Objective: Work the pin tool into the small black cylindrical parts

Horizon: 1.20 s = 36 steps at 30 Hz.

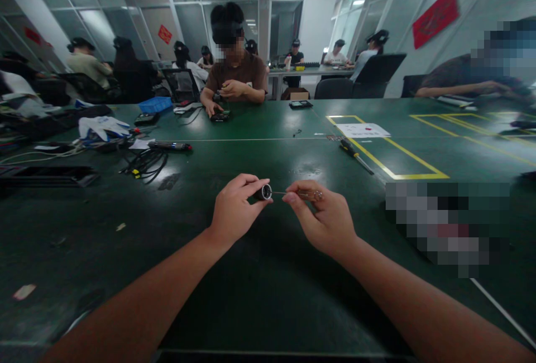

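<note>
"Hazards, catalogued?"

"Dark cylinder (263, 191), nine o'clock from thin rod (280, 192): may slip if the hold slackens. Rod: may scrape the cylinder's silvery rim (271, 191) if unsteady."

"Hands?"

"Left hand (233, 206), cylinder's eight o'clock: half-curled, thumb and fingers grasping it. Right hand (324, 215): nearly closed, fingertips pinching the rod; tip contact with rim unclear."

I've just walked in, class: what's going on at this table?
A person's left hand holds a short black cylinder with a silvery rim. Their right hand pinches a thin metallic rod, its tip close to the rim; contact is hard to tell. A black-and-yellow-handled screwdriver lies beyond on the green tabletop. Opposite, someone in a brown shirt works too.
</note>
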Motion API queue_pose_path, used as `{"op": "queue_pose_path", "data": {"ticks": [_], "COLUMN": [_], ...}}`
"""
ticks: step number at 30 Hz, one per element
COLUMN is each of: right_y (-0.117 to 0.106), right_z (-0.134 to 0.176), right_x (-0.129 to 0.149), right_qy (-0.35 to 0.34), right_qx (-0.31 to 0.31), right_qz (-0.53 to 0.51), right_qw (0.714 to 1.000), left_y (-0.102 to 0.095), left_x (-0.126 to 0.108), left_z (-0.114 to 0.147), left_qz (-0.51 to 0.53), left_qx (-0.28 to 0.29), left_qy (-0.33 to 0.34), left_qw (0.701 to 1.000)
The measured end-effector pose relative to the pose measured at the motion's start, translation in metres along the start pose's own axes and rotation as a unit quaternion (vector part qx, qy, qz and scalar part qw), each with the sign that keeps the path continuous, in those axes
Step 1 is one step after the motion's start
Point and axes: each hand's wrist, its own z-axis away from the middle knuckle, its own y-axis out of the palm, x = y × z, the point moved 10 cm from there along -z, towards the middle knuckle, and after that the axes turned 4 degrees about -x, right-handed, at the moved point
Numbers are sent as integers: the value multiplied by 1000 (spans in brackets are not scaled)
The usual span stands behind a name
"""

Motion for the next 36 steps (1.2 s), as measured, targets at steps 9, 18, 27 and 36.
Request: {"op": "queue_pose_path", "data": {"ticks": [9, 18, 27, 36], "right_y": [-2, -1, -2, -2], "right_z": [0, 0, 0, 0], "right_x": [1, 1, -1, -1], "right_qy": [3, 4, 2, 4], "right_qx": [-3, -3, -7, -5], "right_qz": [-7, -2, 2, 4], "right_qw": [1000, 1000, 1000, 1000], "left_y": [-1, -1, 0, 0], "left_x": [1, 1, -1, 0], "left_z": [0, 0, 0, 1], "left_qz": [5, 6, 2, 6], "left_qx": [-2, 0, 2, 0], "left_qy": [3, -3, 4, 1], "left_qw": [1000, 1000, 1000, 1000]}}
